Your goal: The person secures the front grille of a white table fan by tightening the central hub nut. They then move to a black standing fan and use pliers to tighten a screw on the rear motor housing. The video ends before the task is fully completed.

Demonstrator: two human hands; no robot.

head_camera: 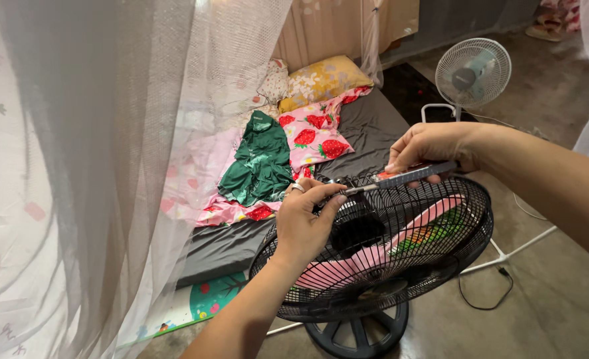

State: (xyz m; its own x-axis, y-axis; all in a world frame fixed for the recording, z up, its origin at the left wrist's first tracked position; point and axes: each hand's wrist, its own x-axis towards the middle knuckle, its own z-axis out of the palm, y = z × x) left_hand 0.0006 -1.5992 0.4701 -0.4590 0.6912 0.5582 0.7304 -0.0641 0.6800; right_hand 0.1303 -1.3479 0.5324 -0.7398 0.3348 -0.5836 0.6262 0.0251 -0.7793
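Item 1: black fan (400,266), wire guard facing up, pink blades visible through the mesh, round spoked base at the lower centre of the frame. It fills the lower middle of the picture, standing on a bare concrete floor (560,312).

Item 2: screwdriver (407,177), slim and dark-handled with a metal shaft. Its long axis runs from upper right down to lower left, nearly level, across the upper rim of the guard. The tip points toward the motor housing (357,229).

Item 3: right hand (430,146), centre right of the frame. Fingers curled tight around the screwdriver's handle end.

Item 4: left hand (304,223), centre of the frame, a ring on 1 finger. Thumb and forefinger pinch close at the shaft's tip; remaining fingers rest against the guard by the housing. This hand is the nearer of the 2 to the tip; what the tip engages cannot be told.

Item 5: surroundings. Sheer curtain (75,166) at left; grey mattress (367,133) with strawberry-print bedding (314,136), green garment (261,163), yellow pillow (324,80); 1 white standing fan (472,73) at upper right.
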